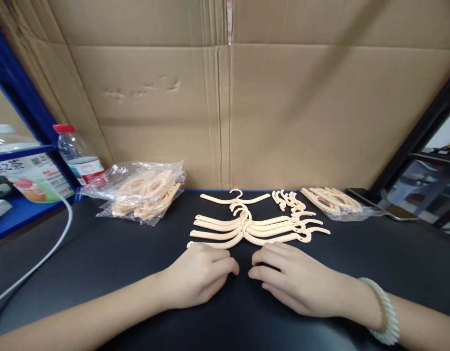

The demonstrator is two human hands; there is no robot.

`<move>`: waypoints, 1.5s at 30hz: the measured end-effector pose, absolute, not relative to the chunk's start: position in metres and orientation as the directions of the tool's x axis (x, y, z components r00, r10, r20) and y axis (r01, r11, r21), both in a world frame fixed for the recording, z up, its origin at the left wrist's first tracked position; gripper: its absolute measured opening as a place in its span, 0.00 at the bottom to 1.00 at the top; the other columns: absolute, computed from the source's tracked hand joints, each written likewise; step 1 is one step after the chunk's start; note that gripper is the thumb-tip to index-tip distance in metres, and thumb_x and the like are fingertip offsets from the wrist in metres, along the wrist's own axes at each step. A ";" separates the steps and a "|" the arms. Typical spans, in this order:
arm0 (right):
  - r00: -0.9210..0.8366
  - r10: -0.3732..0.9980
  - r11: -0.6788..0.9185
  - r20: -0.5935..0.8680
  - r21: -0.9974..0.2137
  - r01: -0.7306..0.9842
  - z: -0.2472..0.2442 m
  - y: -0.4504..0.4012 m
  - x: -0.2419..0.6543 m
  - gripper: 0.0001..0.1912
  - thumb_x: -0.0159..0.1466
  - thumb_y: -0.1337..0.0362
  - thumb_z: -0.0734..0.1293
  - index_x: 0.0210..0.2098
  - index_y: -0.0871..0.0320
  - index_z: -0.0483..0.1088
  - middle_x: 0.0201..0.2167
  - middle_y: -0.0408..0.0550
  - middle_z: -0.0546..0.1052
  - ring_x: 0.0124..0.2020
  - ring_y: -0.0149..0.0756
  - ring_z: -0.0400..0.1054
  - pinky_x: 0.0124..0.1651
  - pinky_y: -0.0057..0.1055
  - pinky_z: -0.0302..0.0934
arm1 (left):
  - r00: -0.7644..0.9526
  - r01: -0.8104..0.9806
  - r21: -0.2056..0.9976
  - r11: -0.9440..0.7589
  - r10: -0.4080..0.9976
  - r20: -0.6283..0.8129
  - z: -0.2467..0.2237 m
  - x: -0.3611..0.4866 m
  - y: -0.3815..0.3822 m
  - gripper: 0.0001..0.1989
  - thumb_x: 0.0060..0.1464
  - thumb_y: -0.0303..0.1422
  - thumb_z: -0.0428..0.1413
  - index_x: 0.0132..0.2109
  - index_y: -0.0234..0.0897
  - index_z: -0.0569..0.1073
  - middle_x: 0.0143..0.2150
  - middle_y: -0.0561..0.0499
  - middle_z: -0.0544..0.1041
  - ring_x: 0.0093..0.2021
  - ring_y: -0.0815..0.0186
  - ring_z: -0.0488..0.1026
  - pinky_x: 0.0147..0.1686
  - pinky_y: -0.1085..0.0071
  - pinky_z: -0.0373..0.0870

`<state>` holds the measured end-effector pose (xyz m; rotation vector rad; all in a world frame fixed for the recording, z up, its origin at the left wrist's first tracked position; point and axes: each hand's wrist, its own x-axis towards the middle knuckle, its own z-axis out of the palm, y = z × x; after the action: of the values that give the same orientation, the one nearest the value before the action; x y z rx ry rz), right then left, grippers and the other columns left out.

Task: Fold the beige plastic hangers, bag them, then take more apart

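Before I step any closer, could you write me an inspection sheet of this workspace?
Surface: dark tabletop, bare near the front edge of view.
Job's things: overlapping pale hangers; a separate hanger behind them; small curved pieces to their right; pale parts in a left plastic bag and a right plastic bag.
Clutter: dark flat slab by the right bag; red-capped bottle at left.
Fingers: left fingers curled by the nearest hanger, grip unclear; right fingers loosely bent, nothing seen in them.
Cables: white cable, curving along the left.
Surroundings: cardboard backing; blue frame left; dark frame right.
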<state>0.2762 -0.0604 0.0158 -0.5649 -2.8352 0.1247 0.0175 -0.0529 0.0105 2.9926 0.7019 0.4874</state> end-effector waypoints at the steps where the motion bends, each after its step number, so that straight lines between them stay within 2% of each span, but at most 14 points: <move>1: -0.895 0.386 0.922 0.223 -0.133 0.364 0.016 -0.060 0.276 0.15 0.68 0.69 0.56 0.51 0.60 0.67 0.43 0.53 0.72 0.41 0.40 0.63 0.45 0.37 0.61 | 0.849 0.428 0.101 -0.898 0.438 0.296 0.011 0.018 -0.053 0.13 0.59 0.21 0.46 0.44 0.39 0.71 0.32 0.52 0.74 0.28 0.66 0.70 0.27 0.72 0.61; 7: -0.900 0.379 0.925 0.215 -0.106 0.364 0.016 -0.059 0.277 0.14 0.69 0.69 0.56 0.50 0.58 0.68 0.43 0.53 0.72 0.42 0.40 0.63 0.45 0.37 0.61 | 0.851 0.428 0.106 -0.898 0.439 0.287 0.011 0.017 -0.052 0.13 0.59 0.22 0.46 0.44 0.39 0.70 0.33 0.52 0.74 0.29 0.66 0.70 0.28 0.71 0.62; 11: -0.903 0.371 0.928 0.216 -0.109 0.355 0.017 -0.059 0.277 0.16 0.69 0.68 0.57 0.54 0.60 0.66 0.44 0.54 0.72 0.44 0.40 0.64 0.48 0.37 0.61 | 0.852 0.445 0.101 -0.890 0.456 0.259 0.010 0.016 -0.052 0.13 0.60 0.23 0.45 0.44 0.40 0.70 0.32 0.52 0.74 0.29 0.65 0.71 0.28 0.71 0.62; 16: -0.905 0.359 0.933 0.226 -0.089 0.348 0.017 -0.059 0.277 0.14 0.69 0.68 0.56 0.50 0.59 0.68 0.45 0.53 0.72 0.43 0.40 0.64 0.46 0.36 0.60 | 0.850 0.445 0.110 -0.889 0.458 0.261 0.010 0.016 -0.052 0.13 0.60 0.23 0.44 0.44 0.40 0.70 0.32 0.52 0.74 0.29 0.65 0.71 0.28 0.71 0.62; 26: -0.904 0.363 0.932 0.226 -0.097 0.350 0.016 -0.059 0.277 0.14 0.69 0.68 0.57 0.50 0.58 0.69 0.44 0.52 0.72 0.44 0.40 0.64 0.46 0.37 0.61 | 0.848 0.428 0.105 -0.898 0.439 0.298 0.009 0.016 -0.052 0.11 0.61 0.23 0.45 0.44 0.38 0.70 0.32 0.52 0.76 0.29 0.66 0.72 0.27 0.72 0.62; 32: -0.901 0.356 0.935 0.248 -0.099 0.342 0.016 -0.058 0.278 0.13 0.68 0.68 0.58 0.49 0.59 0.69 0.44 0.53 0.72 0.43 0.40 0.65 0.46 0.37 0.62 | 0.839 0.410 0.103 -0.906 0.420 0.346 0.009 0.017 -0.053 0.10 0.60 0.23 0.47 0.44 0.38 0.70 0.32 0.52 0.77 0.29 0.67 0.73 0.27 0.72 0.64; 37: -0.904 0.334 0.943 0.268 -0.112 0.315 0.016 -0.056 0.278 0.13 0.68 0.67 0.58 0.49 0.59 0.70 0.44 0.53 0.73 0.44 0.39 0.66 0.47 0.36 0.63 | 0.775 0.437 0.095 -0.894 0.428 0.464 0.011 0.019 -0.052 0.10 0.60 0.23 0.48 0.47 0.38 0.69 0.33 0.52 0.78 0.27 0.68 0.73 0.27 0.73 0.65; 39: -0.889 0.319 0.947 0.328 -0.126 0.294 0.018 -0.050 0.282 0.12 0.69 0.67 0.58 0.48 0.59 0.70 0.42 0.53 0.74 0.42 0.38 0.67 0.46 0.35 0.64 | 0.723 0.485 0.111 -0.867 0.469 0.507 0.012 0.017 -0.049 0.10 0.60 0.24 0.49 0.47 0.38 0.69 0.30 0.53 0.77 0.25 0.70 0.71 0.27 0.74 0.65; 41: -0.824 0.335 0.942 0.458 -0.134 0.308 0.023 -0.036 0.293 0.11 0.69 0.68 0.58 0.46 0.59 0.69 0.39 0.52 0.75 0.41 0.37 0.67 0.45 0.35 0.64 | 0.648 0.562 0.146 -0.814 0.543 0.534 0.015 0.014 -0.043 0.09 0.59 0.25 0.49 0.46 0.38 0.70 0.26 0.56 0.73 0.21 0.71 0.68 0.25 0.75 0.64; 43: -0.697 0.389 0.910 0.603 -0.136 0.390 0.027 -0.016 0.312 0.09 0.69 0.69 0.58 0.44 0.58 0.69 0.37 0.51 0.75 0.39 0.37 0.68 0.44 0.36 0.64 | 0.567 0.637 0.178 -0.750 0.613 0.550 0.016 0.008 -0.034 0.08 0.60 0.27 0.48 0.45 0.38 0.70 0.23 0.58 0.70 0.20 0.72 0.66 0.24 0.76 0.63; 45: -0.587 0.471 0.838 0.659 -0.126 0.531 0.030 0.007 0.336 0.08 0.68 0.66 0.60 0.42 0.57 0.70 0.35 0.50 0.75 0.37 0.39 0.68 0.42 0.37 0.64 | 0.498 0.689 0.230 -0.687 0.680 0.538 0.017 0.001 -0.021 0.08 0.60 0.30 0.48 0.45 0.38 0.69 0.26 0.57 0.70 0.22 0.71 0.67 0.24 0.76 0.65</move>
<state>0.3357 0.0071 0.0297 -0.7268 -2.2972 -0.1081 0.0014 -0.0213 0.0174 2.7322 1.2480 0.9706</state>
